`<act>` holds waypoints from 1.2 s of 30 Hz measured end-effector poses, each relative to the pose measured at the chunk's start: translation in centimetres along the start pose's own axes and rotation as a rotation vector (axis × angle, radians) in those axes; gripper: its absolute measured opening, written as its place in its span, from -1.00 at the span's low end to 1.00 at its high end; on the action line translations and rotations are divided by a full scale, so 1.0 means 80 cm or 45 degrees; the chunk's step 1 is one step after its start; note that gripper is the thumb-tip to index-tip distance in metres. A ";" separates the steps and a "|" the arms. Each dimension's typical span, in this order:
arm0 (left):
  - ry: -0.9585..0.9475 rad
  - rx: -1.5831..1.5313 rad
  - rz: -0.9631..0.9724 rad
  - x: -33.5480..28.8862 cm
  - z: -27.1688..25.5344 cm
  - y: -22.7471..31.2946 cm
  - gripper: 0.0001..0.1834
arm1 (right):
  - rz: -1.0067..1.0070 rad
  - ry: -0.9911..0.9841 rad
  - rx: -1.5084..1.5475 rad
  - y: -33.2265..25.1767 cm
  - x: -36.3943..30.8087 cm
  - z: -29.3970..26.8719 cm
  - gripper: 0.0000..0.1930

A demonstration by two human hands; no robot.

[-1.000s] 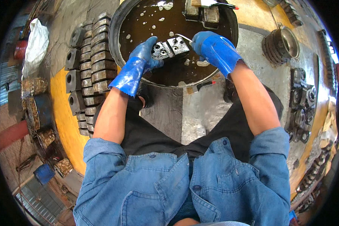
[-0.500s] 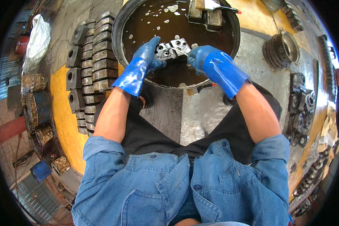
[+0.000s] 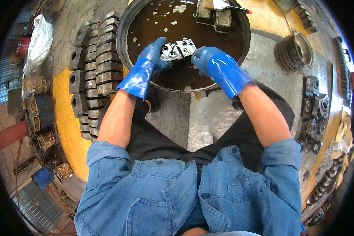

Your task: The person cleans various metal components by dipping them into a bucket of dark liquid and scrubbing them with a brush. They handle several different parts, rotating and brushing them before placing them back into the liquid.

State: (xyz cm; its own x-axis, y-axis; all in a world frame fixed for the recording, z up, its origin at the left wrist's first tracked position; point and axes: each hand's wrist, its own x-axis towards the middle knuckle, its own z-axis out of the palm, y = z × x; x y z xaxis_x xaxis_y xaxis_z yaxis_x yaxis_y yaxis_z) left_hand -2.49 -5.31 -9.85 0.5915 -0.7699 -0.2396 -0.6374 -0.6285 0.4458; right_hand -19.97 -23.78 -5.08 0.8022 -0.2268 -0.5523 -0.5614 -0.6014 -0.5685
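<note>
Both of my hands wear blue rubber gloves over a round black basin (image 3: 121,44) of dark brown liquid. My left hand (image 3: 152,54) is closed on the left side of a silvery metal block (image 3: 170,53) with round holes and a dark gap across its middle. At its right side, my right hand (image 3: 207,58) is closed, fingers bent, round a thin light-coloured rod-like tool (image 3: 187,50) that reaches onto the block. The tool's exact kind is too small to make out. The block is tilted above the liquid, and my fingers partly hide its edges.
Inside the basin at the far right, a brush (image 3: 220,4) lies on dark blocks (image 3: 222,20). Stacked curved metal parts (image 3: 110,55) and holed blocks (image 3: 78,59) stand left. A metal ring-shaped housing (image 3: 299,49) and several machined parts (image 3: 312,106) lie right.
My right hand has shifted slightly left and nearer, bringing the thin tool along the block. The block has tilted and moved a little; my left hand still holds it.
</note>
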 end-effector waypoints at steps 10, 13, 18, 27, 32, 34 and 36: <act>0.009 -0.048 -0.011 0.014 0.007 -0.017 0.13 | -0.150 -0.058 0.295 0.023 0.018 0.021 -0.78; -0.050 -0.061 -0.022 0.011 0.003 -0.021 0.13 | -0.381 -0.058 0.257 0.030 0.006 0.009 -0.76; 0.037 0.072 0.064 -0.001 0.005 0.011 0.14 | -0.250 -0.200 0.220 0.052 0.023 0.021 -0.72; 0.000 0.067 0.046 -0.004 -0.001 -0.009 0.17 | -0.340 -0.162 0.159 0.034 0.022 -0.003 -0.77; -0.020 0.131 0.049 0.008 -0.001 -0.007 0.16 | -0.271 0.160 -0.193 0.008 0.005 0.031 -0.71; -0.073 0.045 0.046 0.002 -0.006 -0.003 0.19 | -0.121 -0.239 0.341 0.000 -0.008 -0.020 -0.70; -0.032 0.069 0.080 0.000 -0.008 -0.006 0.20 | 0.014 -0.231 0.339 -0.016 -0.015 -0.048 -0.69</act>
State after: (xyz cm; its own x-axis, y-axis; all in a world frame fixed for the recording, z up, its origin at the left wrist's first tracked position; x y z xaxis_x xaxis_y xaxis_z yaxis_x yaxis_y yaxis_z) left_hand -1.86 -4.91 -9.51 0.5376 -0.8099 -0.2344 -0.6988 -0.5836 0.4136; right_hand -19.40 -25.66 -1.36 0.7599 -0.0772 -0.6454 -0.6225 -0.3724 -0.6884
